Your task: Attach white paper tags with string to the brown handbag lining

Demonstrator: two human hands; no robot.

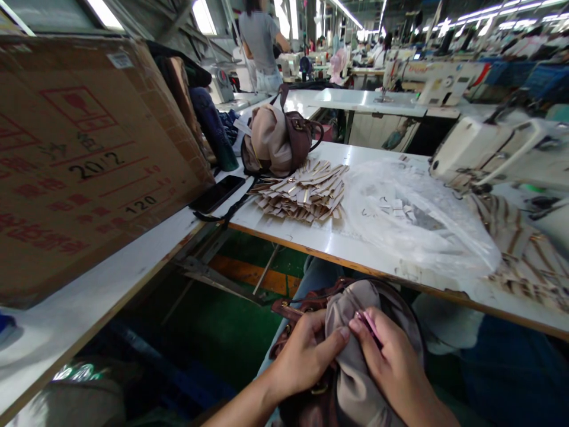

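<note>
On my lap lies a brown bag [306, 305] with its beige lining [355, 367] pulled out. My left hand [304, 353] pinches the lining's left side near a gold zipper. My right hand [393, 362] grips the lining from the right, and a small pink thing shows between its fingers. Both hands sit below the front edge of the white table [329, 240].
A pile of beige strips [306, 193], a second beige-and-brown bag [275, 139], a black phone [217, 193] and a clear plastic bag [413, 219] lie on the table. A large cardboard box [84, 154] stands left, a sewing machine [493, 148] right. A person stands far back.
</note>
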